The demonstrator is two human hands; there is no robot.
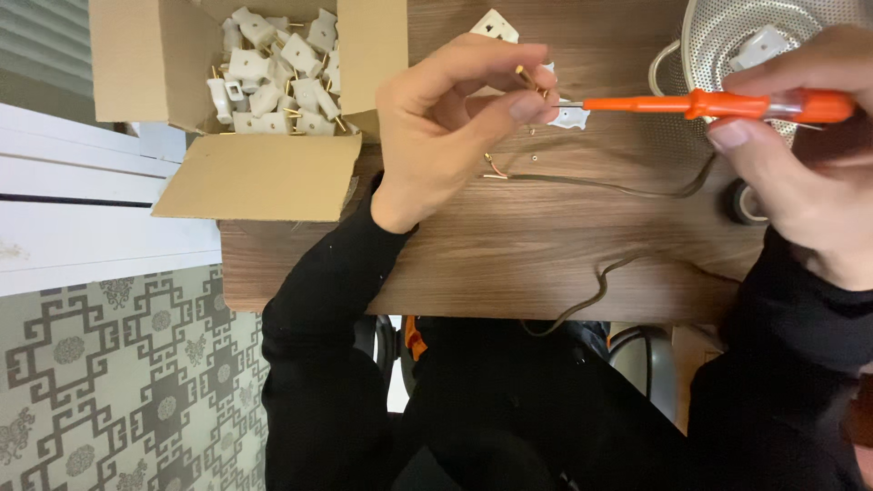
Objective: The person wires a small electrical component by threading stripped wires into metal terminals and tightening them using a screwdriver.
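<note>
Pinching a white plug (556, 107) above the wooden table (546, 245), the left hand (446, 127) steadies it while the right hand (800, 155) grips an orange screwdriver (718, 104), tip at the plug; judging by this, screw-driving is underway, needing steady alignment.

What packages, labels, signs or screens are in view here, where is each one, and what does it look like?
Cardboard box: at the upper left, on the corner of the wooden table; plain brown, flaps folded open, filled with white plug parts with brass prongs.
No labels, signs or screens can be seen.
</note>
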